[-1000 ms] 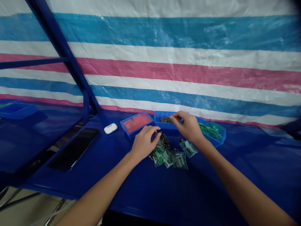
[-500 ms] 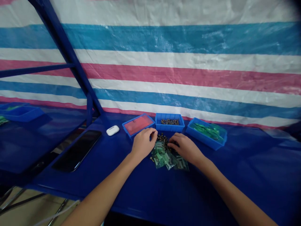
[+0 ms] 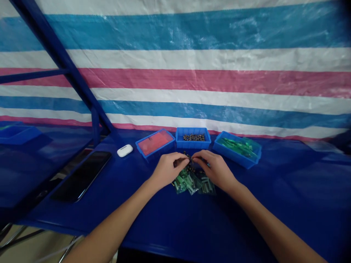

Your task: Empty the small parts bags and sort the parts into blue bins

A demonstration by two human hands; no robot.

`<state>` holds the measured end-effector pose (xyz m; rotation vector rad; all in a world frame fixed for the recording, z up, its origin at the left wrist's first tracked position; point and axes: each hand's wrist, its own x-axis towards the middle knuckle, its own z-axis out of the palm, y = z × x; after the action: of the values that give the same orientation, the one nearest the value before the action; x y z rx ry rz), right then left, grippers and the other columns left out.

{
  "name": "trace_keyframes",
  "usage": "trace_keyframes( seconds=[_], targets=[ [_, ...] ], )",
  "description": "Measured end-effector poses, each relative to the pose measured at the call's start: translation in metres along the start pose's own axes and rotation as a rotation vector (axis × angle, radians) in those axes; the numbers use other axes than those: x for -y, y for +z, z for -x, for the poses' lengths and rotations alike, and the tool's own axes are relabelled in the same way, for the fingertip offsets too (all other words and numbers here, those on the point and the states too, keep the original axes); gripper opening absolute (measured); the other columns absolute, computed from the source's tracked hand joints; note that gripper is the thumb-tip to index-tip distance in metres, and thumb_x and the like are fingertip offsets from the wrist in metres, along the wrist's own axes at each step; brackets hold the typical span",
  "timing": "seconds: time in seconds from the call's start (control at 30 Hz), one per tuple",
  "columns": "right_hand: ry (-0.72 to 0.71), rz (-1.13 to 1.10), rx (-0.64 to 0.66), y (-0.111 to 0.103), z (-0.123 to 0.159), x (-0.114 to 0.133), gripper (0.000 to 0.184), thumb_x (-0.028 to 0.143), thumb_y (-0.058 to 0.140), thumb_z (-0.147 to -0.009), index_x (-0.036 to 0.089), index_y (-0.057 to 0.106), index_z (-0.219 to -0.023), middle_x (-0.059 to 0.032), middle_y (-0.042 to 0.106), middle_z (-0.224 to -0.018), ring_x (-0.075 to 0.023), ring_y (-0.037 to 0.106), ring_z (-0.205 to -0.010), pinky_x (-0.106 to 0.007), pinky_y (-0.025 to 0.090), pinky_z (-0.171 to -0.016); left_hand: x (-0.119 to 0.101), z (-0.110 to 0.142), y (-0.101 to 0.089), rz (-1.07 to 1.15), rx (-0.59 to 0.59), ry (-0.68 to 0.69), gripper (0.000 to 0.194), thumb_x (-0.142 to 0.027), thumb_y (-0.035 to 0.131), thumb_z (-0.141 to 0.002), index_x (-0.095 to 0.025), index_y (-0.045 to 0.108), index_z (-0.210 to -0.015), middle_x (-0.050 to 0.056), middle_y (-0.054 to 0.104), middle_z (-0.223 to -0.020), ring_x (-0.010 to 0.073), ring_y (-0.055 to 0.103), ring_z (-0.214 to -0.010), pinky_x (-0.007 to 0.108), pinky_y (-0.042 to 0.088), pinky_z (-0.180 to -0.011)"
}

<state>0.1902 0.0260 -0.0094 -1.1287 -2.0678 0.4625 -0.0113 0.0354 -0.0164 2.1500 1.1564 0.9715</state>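
My left hand [image 3: 167,168] is closed in a pinch, thumb against fingertips. My right hand [image 3: 215,168] pinches too, its fingertips nearly meeting those of the left. What lies in either pinch is too small to make out. Just below the fingertips is a loose pile of small dark and brass-coloured metal pieces [image 3: 191,168], screw-like in shape and partly hidden by the hands. Clear bags with green and pale strips [image 3: 188,181] lie on the blue table in front of the pile, between my wrists.
Behind the hands stand a blue bin with a red inside [image 3: 155,143], a blue bin of small metal pieces [image 3: 193,137] and a blue bin of green packets [image 3: 238,148]. To the left lie a white case [image 3: 125,150] and a black phone [image 3: 82,175]. A striped sheet [image 3: 192,78] hangs behind.
My hands have come together over the pile, and the right fingers have lifted from it to meet the left. The camera view has shifted slightly.
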Motion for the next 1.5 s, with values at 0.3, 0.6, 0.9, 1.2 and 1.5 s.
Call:
trace_keyframes(
  seconds=[0.3, 0.6, 0.9, 1.2, 1.5],
  targets=[
    [0.116, -0.115, -0.064, 0.009, 0.004, 0.009, 0.016, 0.029, 0.052, -0.093, 0.023, 0.066, -0.095, -0.0022, 0.07, -0.088, -0.0179, 0.063, -0.079, -0.028, 0.047, -0.072, -0.003, 0.001, 0.0, 0.144, -0.083, -0.037, 0.015, -0.031, 0.065, -0.084, -0.019, 0.073, -0.089, 0.001, 0.071, -0.075, 0.0105, 0.058, -0.058, 0.021, 0.044, -0.053],
    [0.212, -0.254, -0.083, 0.013, 0.005, 0.015, 0.018, 0.032, 0.053, -0.092, 0.022, 0.068, -0.093, -0.0028, 0.07, -0.088, -0.018, 0.063, -0.08, -0.028, 0.046, -0.071, -0.008, 0.004, 0.002, 0.05, -0.155, 0.083, 0.009, -0.022, 0.062, -0.087, -0.019, 0.069, -0.091, -0.001, 0.068, -0.075, 0.0087, 0.059, -0.061, 0.02, 0.046, -0.056],
    [0.384, -0.8, -0.105, 0.02, 0.006, 0.02, 0.022, 0.04, 0.061, -0.087, 0.018, 0.063, -0.087, 0.0008, 0.059, -0.073, -0.0107, 0.051, -0.064, -0.023, 0.042, -0.063, -0.01, 0.004, 0.002, 0.08, -0.243, 0.318, 0.021, -0.015, 0.057, -0.09, -0.021, 0.071, -0.105, 0.006, 0.068, -0.109, 0.0148, 0.065, -0.091, 0.027, 0.054, -0.076],
    [0.425, -0.698, -0.051, 0.015, 0.004, 0.021, 0.034, 0.047, 0.054, -0.09, 0.016, 0.063, -0.079, -0.0015, 0.06, -0.071, -0.0125, 0.053, -0.063, -0.025, 0.043, -0.057, -0.009, 0.007, 0.005, 0.089, -0.236, 0.156, 0.012, -0.019, 0.063, -0.085, -0.019, 0.067, -0.096, 0.003, 0.068, -0.095, 0.0078, 0.059, -0.064, 0.02, 0.048, -0.056],
    [0.345, -0.343, -0.055, 0.012, 0.007, 0.023, 0.02, 0.037, 0.058, -0.088, 0.019, 0.067, -0.087, -0.0021, 0.068, -0.082, -0.0153, 0.06, -0.072, -0.027, 0.045, -0.063, -0.005, 0.008, 0.007, -0.081, -0.232, 0.189, 0.014, -0.019, 0.058, -0.087, -0.021, 0.06, -0.101, 0.002, 0.064, -0.099, 0.0098, 0.061, -0.075, 0.021, 0.05, -0.065]
  ],
)
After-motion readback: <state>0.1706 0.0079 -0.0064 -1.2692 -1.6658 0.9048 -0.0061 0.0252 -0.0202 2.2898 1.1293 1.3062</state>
